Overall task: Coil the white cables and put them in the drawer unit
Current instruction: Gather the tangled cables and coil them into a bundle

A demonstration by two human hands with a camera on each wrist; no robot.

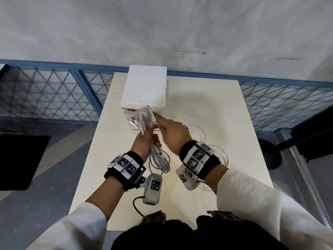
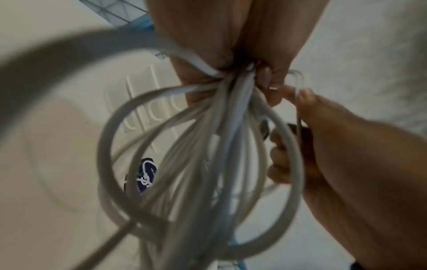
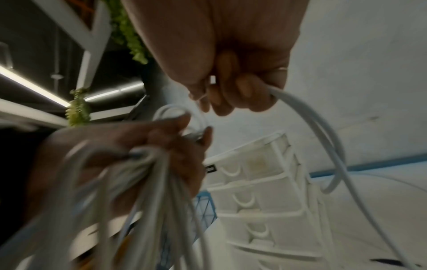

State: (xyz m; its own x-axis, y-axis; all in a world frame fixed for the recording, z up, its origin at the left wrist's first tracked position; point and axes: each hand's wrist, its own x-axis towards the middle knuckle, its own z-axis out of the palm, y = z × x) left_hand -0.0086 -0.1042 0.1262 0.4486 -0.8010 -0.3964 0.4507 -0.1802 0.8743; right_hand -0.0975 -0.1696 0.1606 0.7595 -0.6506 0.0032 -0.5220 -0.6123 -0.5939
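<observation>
Above a pale, smooth table point(image 1: 207, 98), the left hand point(image 1: 146, 141) closes its fist round a bundle of glossy white cables point(image 1: 158, 159) in loose round loops, while the right hand point(image 1: 171, 130) pinches one thin strand point(image 3: 323, 131) just before the boxy white plastic drawer unit point(image 1: 144, 87).

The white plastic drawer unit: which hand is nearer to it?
Right. The right hand reaches almost to the white plastic drawer unit front; the left hand holds the white cable bundle farther back.
</observation>
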